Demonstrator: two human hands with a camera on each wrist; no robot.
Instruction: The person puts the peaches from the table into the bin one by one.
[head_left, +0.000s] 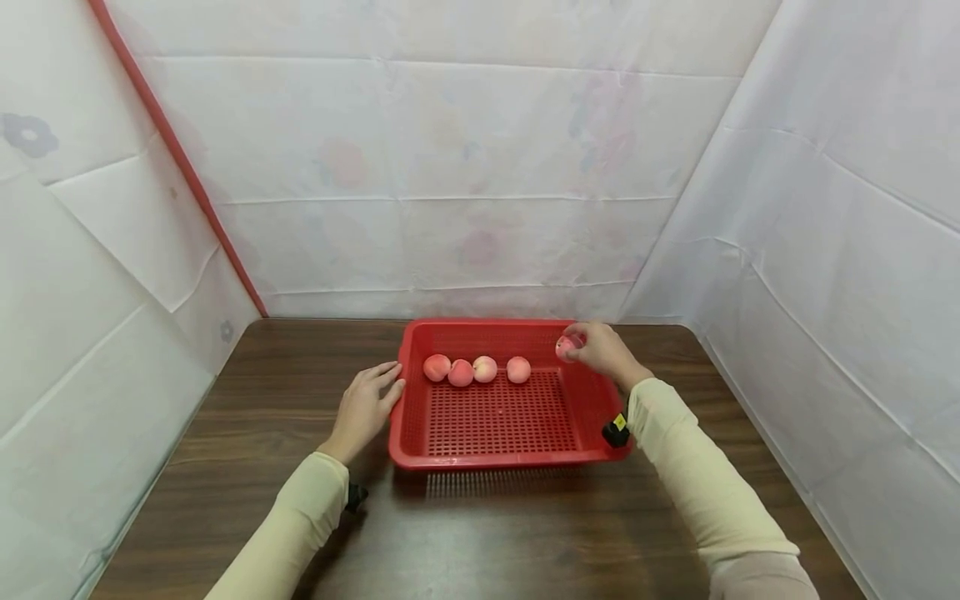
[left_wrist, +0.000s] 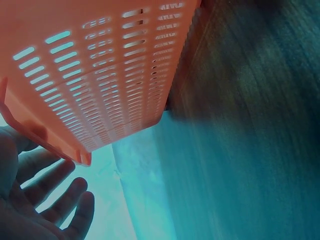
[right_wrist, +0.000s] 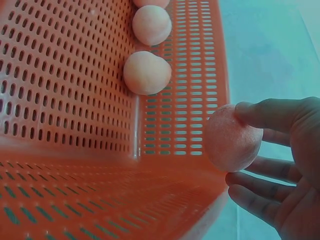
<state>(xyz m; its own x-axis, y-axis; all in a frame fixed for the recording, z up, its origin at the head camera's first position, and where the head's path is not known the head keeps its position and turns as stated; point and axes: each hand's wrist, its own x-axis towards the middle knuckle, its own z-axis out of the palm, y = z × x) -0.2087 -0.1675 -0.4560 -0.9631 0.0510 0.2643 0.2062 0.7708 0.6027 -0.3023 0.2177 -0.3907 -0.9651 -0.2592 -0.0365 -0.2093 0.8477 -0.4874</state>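
My right hand (head_left: 600,352) pinches a pink peach (right_wrist: 233,138) between thumb and fingers, over the far right corner of a red plastic basket (head_left: 510,461). In the right wrist view the peach overlaps the basket's rim. Inside the basket, along its far side, lie several more peaches: one at the left end (head_left: 437,367), two close beside it, and one slightly apart (head_left: 518,370). At the basket's left rim rests my left hand (head_left: 365,408), fingers extended and spread. The left wrist view shows those fingers (left_wrist: 59,181) by the rim, holding nothing.
The basket stands on a dark wood-grain table (head_left: 300,392) with slotted walls and base. A white sheet with faint flowers (head_left: 480,167) hangs behind the table, and more white sheeting (head_left: 840,275) closes off both sides. A red strip (head_left: 176,154) runs down the left corner.
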